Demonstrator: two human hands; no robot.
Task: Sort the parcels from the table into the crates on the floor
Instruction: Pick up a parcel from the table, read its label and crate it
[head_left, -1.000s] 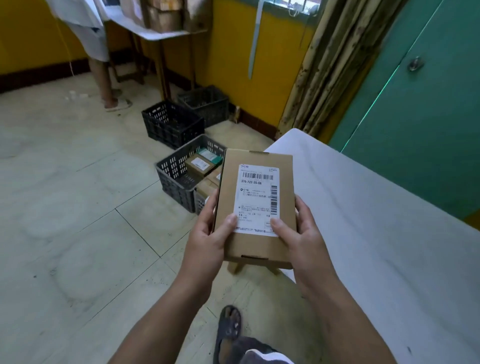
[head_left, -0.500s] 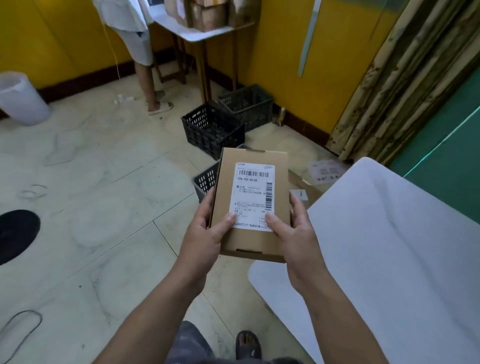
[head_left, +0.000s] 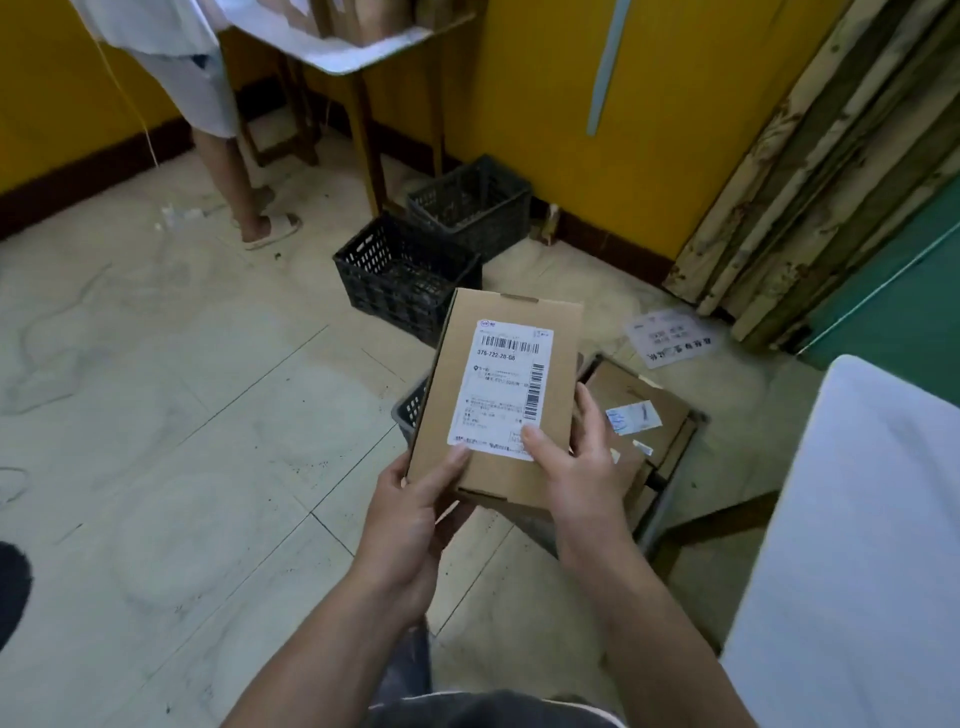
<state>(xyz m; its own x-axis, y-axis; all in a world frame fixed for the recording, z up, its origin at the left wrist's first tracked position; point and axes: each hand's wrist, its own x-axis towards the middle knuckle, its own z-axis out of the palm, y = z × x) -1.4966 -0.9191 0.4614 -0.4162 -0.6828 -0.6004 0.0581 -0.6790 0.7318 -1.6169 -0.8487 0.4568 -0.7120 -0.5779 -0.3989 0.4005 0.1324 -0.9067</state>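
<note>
I hold a flat brown cardboard parcel (head_left: 498, 364) with a white barcode label face up. My left hand (head_left: 415, 499) grips its near left corner, thumb on the label's edge. My right hand (head_left: 576, 462) grips the near right side, thumb on the label. Directly under the parcel stands a grey crate (head_left: 410, 410) with several brown parcels (head_left: 639, 410) inside, mostly hidden by the one I hold. Farther off on the floor stand a black crate (head_left: 400, 270) and a dark grey crate (head_left: 472, 202).
The white table (head_left: 857, 545) fills the lower right. Another person (head_left: 208, 104) stands at a second table (head_left: 363, 47) at the back. A printed sheet (head_left: 675, 338) lies on the floor near the curtain (head_left: 810, 171). Tiled floor lies open to the left.
My view has swung right and downward toward the grey crate. The parcel stays in both hands and now hangs over that crate, tilted slightly to the right.
</note>
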